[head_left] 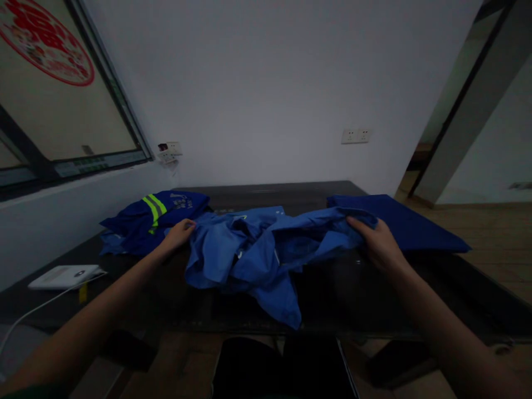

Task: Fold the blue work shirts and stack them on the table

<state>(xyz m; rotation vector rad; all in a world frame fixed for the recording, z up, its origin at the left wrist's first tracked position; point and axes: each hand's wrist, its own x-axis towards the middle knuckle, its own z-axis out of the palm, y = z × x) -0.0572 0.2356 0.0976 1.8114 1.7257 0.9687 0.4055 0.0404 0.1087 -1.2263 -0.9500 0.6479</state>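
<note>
Blue garment [253, 249], crumpled and unevenly spread, was held over the near middle of the bench [328, 305], with one corner pointing toward the near edge. Its left edge was pinched by the left hand [179, 234], while its right end was grasped between thumb and fingers by the right hand [376, 241]. By this wide hold, the cloth was probably meant to be drawn out between both sides; whether its middle was fully supported by the bench could not be told.

Just beyond the left hand, a bunched dark blue garment [139, 221] with a yellow-green stripe was set, and at the far right a flat dark blue item [399, 221] was laid, both seemingly placed aside to leave working room. On the near left, a white device [64, 277] was placed, connected to a white cable [37, 308]. Farther off, sockets [356, 136] were mounted on the wall [266, 100].
</note>
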